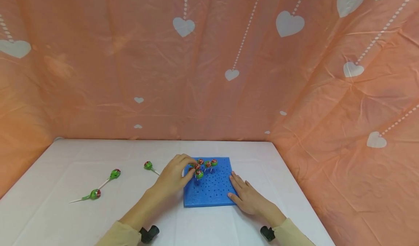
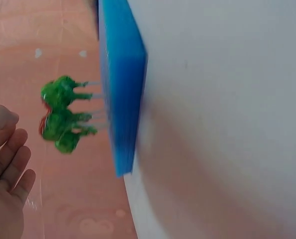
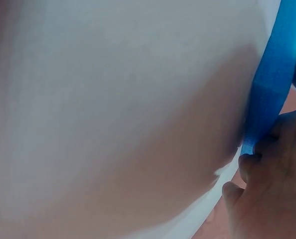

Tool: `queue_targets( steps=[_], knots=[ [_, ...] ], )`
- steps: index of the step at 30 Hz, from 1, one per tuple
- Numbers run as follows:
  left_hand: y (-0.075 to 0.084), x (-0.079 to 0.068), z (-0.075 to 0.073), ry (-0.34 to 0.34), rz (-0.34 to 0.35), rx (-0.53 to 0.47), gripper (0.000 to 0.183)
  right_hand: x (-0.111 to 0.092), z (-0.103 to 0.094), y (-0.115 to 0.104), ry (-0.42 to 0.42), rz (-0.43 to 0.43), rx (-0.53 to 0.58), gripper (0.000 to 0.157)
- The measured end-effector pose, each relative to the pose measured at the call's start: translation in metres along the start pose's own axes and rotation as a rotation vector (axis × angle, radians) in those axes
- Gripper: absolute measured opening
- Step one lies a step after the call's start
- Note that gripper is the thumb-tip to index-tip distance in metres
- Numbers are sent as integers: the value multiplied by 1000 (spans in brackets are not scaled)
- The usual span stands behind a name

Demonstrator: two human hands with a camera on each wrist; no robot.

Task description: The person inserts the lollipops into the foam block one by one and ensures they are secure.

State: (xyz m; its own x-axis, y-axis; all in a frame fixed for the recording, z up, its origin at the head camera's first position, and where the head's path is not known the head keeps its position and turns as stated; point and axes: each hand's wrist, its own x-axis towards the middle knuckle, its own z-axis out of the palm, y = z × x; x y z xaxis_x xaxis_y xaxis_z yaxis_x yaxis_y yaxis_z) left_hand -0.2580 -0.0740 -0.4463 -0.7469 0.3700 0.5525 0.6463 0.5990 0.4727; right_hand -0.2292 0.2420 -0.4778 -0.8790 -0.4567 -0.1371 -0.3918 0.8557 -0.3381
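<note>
Several lollipops (image 1: 199,174) in green and red wrappers stand on their sticks in a blue foam board (image 1: 214,193) dotted with small holes. They cluster toward its far left part. My left hand (image 1: 173,173) is beside this cluster, thumb and fingers bent loosely. In the left wrist view a gap separates the left hand (image 2: 8,169) from the wrapped heads (image 2: 58,112), and nothing shows in its grasp. Against the board's right edge rests my right hand (image 1: 250,198), fingers extended. The right wrist view has its fingers (image 3: 247,167) along the blue side.
Three loose lollipops lie on the white-covered table (image 1: 49,209): one (image 1: 148,165) just left of my left hand, two others (image 1: 115,173) farther left with one stick close to the other's head. An orange curtain (image 1: 209,104) with white hearts encloses the back and sides.
</note>
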Motion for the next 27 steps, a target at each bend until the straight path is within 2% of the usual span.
queue_targets(
  steps=[5, 15, 27],
  knots=[
    [-13, -4, -12, 14, -64, 4, 24, 0, 0, 0, 1, 4, 3, 75],
    [-47, -14, -39, 62, -116, 60, 22, 0, 0, 0, -3, 7, 5, 77],
    [-89, -28, -74, 14, -202, 87, 21, -1, -1, 0, 3, -3, -1, 76]
  ],
)
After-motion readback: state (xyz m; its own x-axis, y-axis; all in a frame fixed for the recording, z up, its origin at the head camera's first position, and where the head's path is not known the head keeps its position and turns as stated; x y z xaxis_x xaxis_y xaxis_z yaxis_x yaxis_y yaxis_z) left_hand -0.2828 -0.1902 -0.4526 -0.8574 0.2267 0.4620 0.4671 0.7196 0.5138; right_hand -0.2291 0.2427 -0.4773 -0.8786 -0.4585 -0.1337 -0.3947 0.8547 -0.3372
